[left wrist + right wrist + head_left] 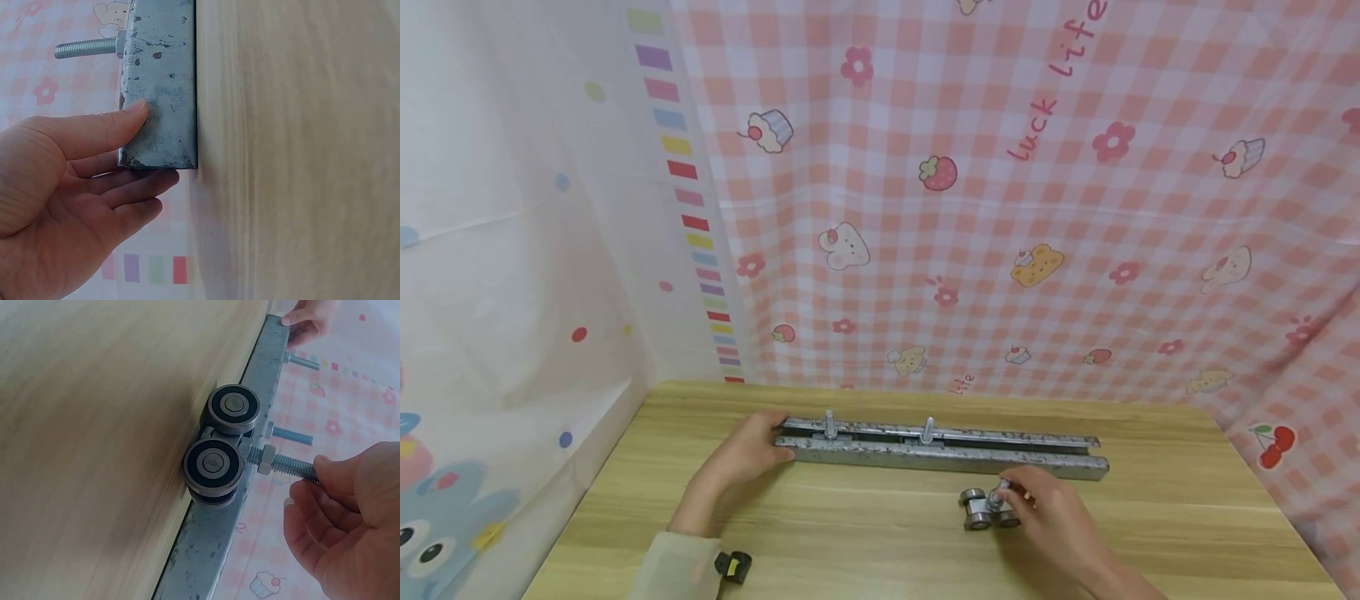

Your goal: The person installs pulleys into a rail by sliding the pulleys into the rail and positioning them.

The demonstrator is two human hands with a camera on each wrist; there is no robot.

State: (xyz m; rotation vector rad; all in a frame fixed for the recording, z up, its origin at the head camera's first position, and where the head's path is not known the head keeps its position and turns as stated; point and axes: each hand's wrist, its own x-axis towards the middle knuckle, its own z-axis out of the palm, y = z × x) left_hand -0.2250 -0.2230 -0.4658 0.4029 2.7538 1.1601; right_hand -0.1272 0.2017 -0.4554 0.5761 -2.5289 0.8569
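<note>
A grey, worn metal channel rail [880, 453] lies across the table with its slot facing up. Two threaded bolts [830, 425] stand upright out of the slot, in its left half. My left hand [748, 454] grips the rail's left end; in the left wrist view the thumb [134, 119] lies on its side face and the fingers are round the end. Near the rail's right half, on its front side, my right hand [1048, 508] pinches the threaded bolt [294, 467] of a roller trolley [215, 462]. The trolley has black-and-steel wheels and a nut on its bolt.
The rail rests on a wood-grain table [850, 533]. A small black object with a yellow mark [733, 567] is beside the left sleeve. Behind the table hangs a pink checked cloth [970, 333], and a white cloth [535, 208] hangs at the left.
</note>
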